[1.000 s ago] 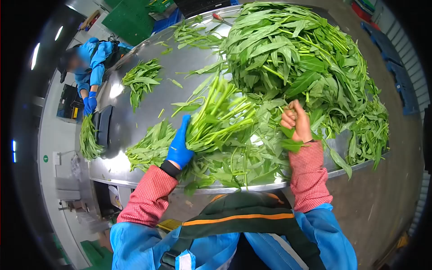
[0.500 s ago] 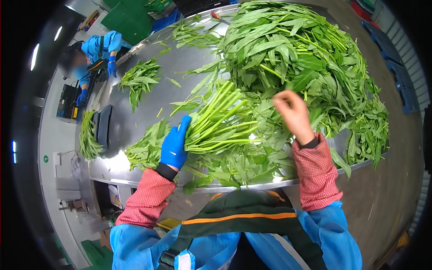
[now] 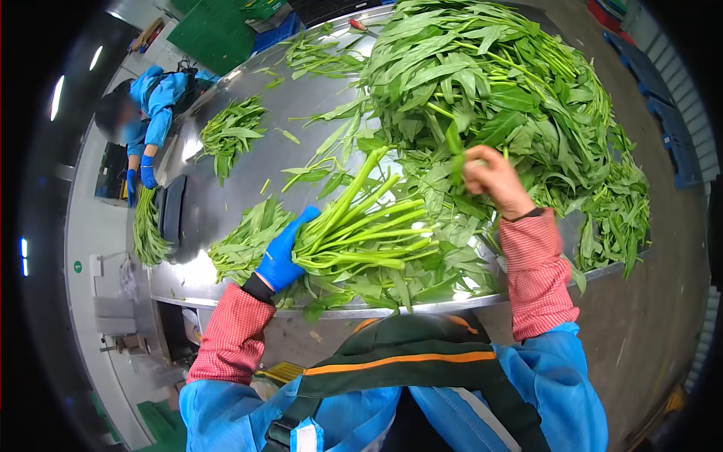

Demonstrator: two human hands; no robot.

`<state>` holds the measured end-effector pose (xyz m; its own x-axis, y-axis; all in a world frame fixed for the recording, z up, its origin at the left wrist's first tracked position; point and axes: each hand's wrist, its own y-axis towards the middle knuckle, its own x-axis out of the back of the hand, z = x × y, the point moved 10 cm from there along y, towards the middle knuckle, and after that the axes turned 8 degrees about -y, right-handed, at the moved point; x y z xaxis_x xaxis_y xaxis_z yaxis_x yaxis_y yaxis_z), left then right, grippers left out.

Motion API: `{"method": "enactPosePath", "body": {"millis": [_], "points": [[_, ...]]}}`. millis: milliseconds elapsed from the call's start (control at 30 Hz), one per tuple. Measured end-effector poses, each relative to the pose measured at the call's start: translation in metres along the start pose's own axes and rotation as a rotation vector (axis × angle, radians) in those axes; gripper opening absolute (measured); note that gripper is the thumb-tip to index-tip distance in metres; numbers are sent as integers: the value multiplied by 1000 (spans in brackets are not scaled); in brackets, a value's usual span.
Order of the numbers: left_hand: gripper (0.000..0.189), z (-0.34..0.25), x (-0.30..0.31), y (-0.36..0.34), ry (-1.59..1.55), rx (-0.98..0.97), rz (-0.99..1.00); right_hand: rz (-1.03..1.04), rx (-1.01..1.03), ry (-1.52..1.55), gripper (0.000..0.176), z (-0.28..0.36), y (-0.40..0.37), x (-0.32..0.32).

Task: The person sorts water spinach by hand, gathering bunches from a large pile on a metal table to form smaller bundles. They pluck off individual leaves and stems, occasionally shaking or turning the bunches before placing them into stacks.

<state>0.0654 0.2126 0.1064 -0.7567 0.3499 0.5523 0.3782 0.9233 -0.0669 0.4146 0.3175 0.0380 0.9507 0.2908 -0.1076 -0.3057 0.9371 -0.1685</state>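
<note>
My left hand [image 3: 283, 255], in a blue glove, is wrapped round a bunch of green stems [image 3: 361, 233] whose cut ends fan out to the right and leaves hang to the left. Bare and closed, my right hand [image 3: 493, 178] pinches a leafy green sprig [image 3: 455, 151] at the near side of the big heap of leafy greens [image 3: 482, 83]. Loose leaves [image 3: 399, 290] lie on the metal table beneath the bunch.
Small bunches [image 3: 232, 132] lie on the metal table [image 3: 294, 113], with a red-handled tool [image 3: 360, 26] at the far edge. At the far left a co-worker [image 3: 154, 102] in blue gloves reaches to a bunch [image 3: 149, 233] beside a dark tray [image 3: 172, 211].
My left hand has moved slightly left and tilted with the bunch. My right hand now has a sprig in it. The co-worker's hands have come together over the bunch at the left.
</note>
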Motion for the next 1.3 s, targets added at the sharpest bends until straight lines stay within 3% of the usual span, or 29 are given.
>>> {"method": "enactPosePath", "body": {"millis": [33,67,133,167,233,267,300,333,433,500,567,600,633,700,800,900,1000,1100,1167,1233,1300], "points": [[70,0,-4,0,-45,6,19,53,5,-154,52,1,1,-23],[71,-2,-9,1,-85,7,46,159,-12,-189,79,-9,3,-41],[72,-9,-22,6,-161,8,104,248,-115,-50,90,-10,4,-77],[72,-12,-27,8,-200,10,131,263,72,-109,68,-1,8,-99],[75,-11,-32,7,-348,127,157,281,180,-288,31,19,8,-115],[75,-14,-30,3,-420,179,148,82,326,-246,13,41,6,-95],[76,-12,-30,-2,-492,231,138,-50,135,-220,15,37,3,-65],[69,6,-26,-9,-487,283,124,-106,-40,66,16,23,1,-34],[66,22,-15,-24,-214,206,145,-114,153,498,13,32,-8,15],[57,27,-13,-36,-284,306,154,43,166,411,13,31,-18,6],[51,51,-8,-50,-245,433,201,119,-117,-211,16,-7,-20,-17],[44,52,-3,-53,-287,374,114,127,97,-618,20,-20,-13,-27],[46,51,-1,-54,-298,377,106,59,159,-843,25,-7,-18,-34],[48,50,0,-56,-324,390,92,90,-42,-323,26,-3,-18,-48],[58,39,-10,-58,-467,493,129,-75,189,-186,29,41,-16,-68],[64,30,-21,-57,-579,502,175,-238,328,-270,37,66,-7,-66],[67,27,-31,-60,-643,491,242,-171,183,-434,41,60,5,-85],[65,25,-41,-68,-754,598,303,133,337,-423,23,67,0,-127],[66,29,-40,-69,-744,552,317,22,467,-177,17,75,-1,-108],[66,37,-39,-78,-778,590,303,-188,142,-11,13,57,-4,-67],[66,35,-38,-81,-808,593,300,-107,76,308,15,44,-2,-53]]}}
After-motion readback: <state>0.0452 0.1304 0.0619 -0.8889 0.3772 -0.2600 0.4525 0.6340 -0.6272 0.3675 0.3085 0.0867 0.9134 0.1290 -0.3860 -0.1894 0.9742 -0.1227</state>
